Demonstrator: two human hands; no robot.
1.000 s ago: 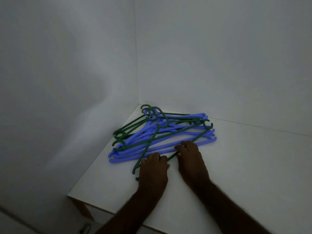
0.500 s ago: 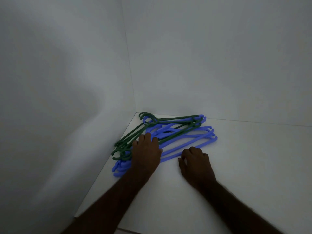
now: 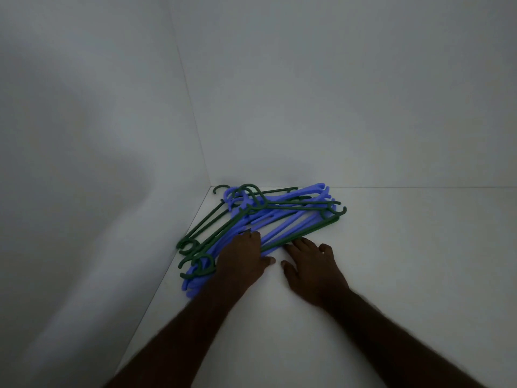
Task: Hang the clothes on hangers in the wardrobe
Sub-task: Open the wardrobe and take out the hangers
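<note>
A tangled heap of plastic clothes hangers (image 3: 282, 217) is seen lying flat in the far-left corner of the white wardrobe shelf (image 3: 405, 275), pressed close to the white left wall (image 3: 98, 163) and just short of the white back wall (image 3: 335, 107). Periwinkle-blue plastic hangers (image 3: 296, 219) are stacked underneath, with slim dark-green plastic hangers (image 3: 223, 233) crossed over them. The long bars are laid on a diagonal, running from the shelf's left edge on the near side up towards the back edge further right. Curled hooks are spotted at the far-left corner, more green curls along the left edge, and another at the heap's right end, so no single heading is shared.

The left hand (image 3: 243, 261) is placed palm down on the near-left part of the heap; its fingers (image 3: 249, 236) are stretched out fairly straight across the blue bars, released rather than clenched, with the thumb stuck out to the right onto the shelf. The right hand (image 3: 310, 267) is set palm down on the bare shelf just beside the heap's near edge, fingers loosely bent and relaxed, nothing grasped. Its forefinger tip (image 3: 293, 243) is brought up against the lowest green bar (image 3: 305, 235); the two thumbs are kept close together but apart
</note>
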